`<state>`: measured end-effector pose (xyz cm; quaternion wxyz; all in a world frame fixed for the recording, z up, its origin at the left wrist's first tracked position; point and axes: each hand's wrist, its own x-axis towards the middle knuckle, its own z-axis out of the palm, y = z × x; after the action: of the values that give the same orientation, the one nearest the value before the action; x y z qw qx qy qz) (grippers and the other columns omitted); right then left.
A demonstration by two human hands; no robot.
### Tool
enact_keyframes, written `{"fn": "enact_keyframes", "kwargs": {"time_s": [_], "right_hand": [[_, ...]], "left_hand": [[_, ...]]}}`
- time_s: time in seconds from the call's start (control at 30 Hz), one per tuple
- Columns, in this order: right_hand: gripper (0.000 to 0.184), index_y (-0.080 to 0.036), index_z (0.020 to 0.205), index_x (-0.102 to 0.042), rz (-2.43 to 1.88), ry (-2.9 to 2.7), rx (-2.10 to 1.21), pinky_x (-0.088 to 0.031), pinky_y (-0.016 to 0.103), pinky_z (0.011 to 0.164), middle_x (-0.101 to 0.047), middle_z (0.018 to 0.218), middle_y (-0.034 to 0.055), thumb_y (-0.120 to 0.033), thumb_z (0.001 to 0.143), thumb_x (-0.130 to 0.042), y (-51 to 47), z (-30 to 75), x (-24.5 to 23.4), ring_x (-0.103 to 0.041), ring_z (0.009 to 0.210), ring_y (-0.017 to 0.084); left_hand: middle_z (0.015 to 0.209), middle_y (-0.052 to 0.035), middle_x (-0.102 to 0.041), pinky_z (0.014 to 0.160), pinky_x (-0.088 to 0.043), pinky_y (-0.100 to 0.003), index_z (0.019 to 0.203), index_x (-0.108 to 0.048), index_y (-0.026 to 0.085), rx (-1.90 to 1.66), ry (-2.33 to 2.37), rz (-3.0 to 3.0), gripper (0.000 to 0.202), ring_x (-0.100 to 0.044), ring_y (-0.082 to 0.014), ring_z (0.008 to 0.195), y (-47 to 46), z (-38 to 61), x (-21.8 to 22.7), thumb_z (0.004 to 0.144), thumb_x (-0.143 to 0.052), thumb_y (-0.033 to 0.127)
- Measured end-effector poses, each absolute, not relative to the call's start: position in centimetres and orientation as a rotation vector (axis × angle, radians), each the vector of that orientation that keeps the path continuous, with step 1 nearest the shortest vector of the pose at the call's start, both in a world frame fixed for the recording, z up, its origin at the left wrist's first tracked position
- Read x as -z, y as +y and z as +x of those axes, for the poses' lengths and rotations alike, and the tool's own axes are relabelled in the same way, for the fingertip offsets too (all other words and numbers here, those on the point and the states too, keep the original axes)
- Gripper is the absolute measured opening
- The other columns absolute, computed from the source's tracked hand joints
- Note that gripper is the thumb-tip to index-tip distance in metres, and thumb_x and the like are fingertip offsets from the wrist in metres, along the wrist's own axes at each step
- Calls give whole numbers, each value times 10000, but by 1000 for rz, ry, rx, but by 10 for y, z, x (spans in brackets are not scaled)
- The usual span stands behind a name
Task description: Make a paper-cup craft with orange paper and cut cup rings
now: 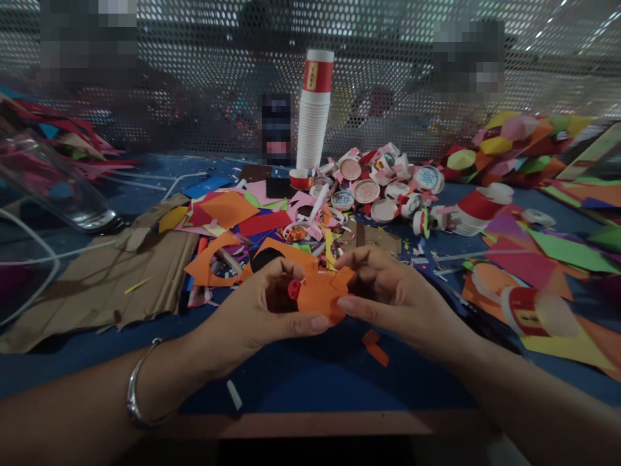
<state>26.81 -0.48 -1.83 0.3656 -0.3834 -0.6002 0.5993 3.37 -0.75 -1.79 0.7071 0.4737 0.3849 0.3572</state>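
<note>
Left hand [264, 304] and right hand [388, 298] — fingers curled inward — both pinch the orange paper piece [317, 296].

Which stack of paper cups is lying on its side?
The short red-banded stack on the right is tipped over, its open end facing left. The tall stack at the back stands upright.

At the frame's centre, the left hand [264, 307] and right hand [395, 298] pinch an orange paper piece [317, 296] above the blue tabletop [301, 375]; a stack of paper cups [314, 116] stands behind, top centre.
</note>
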Motion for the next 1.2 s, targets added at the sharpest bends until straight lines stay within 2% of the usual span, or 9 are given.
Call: {"fn": "enact_keyframes", "kwargs": {"time_s": [0.1, 0.17, 0.33, 0.47, 0.63, 0.8, 0.93, 1.07, 1.2], "right_hand": [[455, -225, 1228, -556, -1001, -1645, -1570, -488, 203, 660, -687, 862, -40, -315, 895, -853, -3, 270, 16, -628, 752, 101], [466, -226, 1208, -573, -1003, -1700, -1599, -479, 185, 627, -651, 842, -56, -292, 865, -882, -2, 271, 15, -610, 742, 90], [382, -240, 1217, -570, -983, -1824, -1685, -457, 185, 505, -665, 921, -32, -350, 934, -803, -1, 272, 14, -613, 681, 86], [415, -230, 1233, -580, -1013, -1933, -1626, -520, 235, 679, -693, 935, -16, -317, 906, -821, 0, 272, 17, -658, 810, 127], [392, -223, 1239, -600, -1054, -2005, -1560, -523, 277, 706, -721, 948, 5, -358, 923, -790, -1, 271, 17, -691, 846, 161], [292, -216, 1181, -656, -1130, -1983, -1222, -570, 306, 792, -747, 1001, 35, -409, 972, -724, 3, 283, 2, -725, 892, 176], [297, -230, 1123, -691, -1273, -1997, -850, -580, 334, 795, -763, 1009, 55, -466, 946, -729, 4, 311, -18, -727, 877, 200], [317, -244, 1046, -714, -1670, -2107, -458, -568, 378, 737, -764, 883, 57, -529, 912, -675, -3, 351, -22, -707, 754, 213], [419, -251, 995, -714, -1972, -2048, -387, -591, 376, 624, -759, 792, 50, -629, 839, -624, -9, 387, 3, -731, 687, 235]], "left_hand": [[987, 7, -692, 726, -529, -190, 1081, -668, 194, -799, 944, 1139, 517, -641, -102, 837, -2, 30, 12, 711, -985, 366], [947, 1, -681, 650, -491, -176, 1055, -699, 182, -758, 953, 1154, 413, -604, -87, 759, 2, 27, 10, 793, -918, 414], [860, -9, -675, 585, -468, -177, 937, -734, 171, -581, 932, 1226, 311, -601, -86, 669, 9, 20, 7, 900, -803, 472], [810, -7, -688, 576, -503, -177, 936, -777, 171, -404, 917, 1357, 302, -621, -100, 667, 10, 18, 4, 876, -826, 463], [754, -2, -686, 560, -503, -160, 891, -786, 161, -376, 946, 1424, 274, -613, -92, 643, 12, 17, 5, 881, -815, 434], [784, 1, -703, 632, -542, -154, 831, -756, 158, -511, 925, 1299, 213, -643, -82, 682, 15, 17, 10, 862, -835, 353], [789, 14, -693, 601, -545, -159, 831, -738, 164, -586, 952, 1188, 240, -658, -82, 660, 16, 17, 12, 817, -877, 359], [693, 34, -663, 499, -415, -124, 832, -708, 165, -612, 995, 1164, 262, -631, -56, 561, 15, 17, 13, 817, -873, 368], [679, 48, -654, 467, -333, -144, 862, -694, 182, -634, 1031, 1168, 275, -592, -45, 528, 14, 17, 13, 809, -873, 384]]}}
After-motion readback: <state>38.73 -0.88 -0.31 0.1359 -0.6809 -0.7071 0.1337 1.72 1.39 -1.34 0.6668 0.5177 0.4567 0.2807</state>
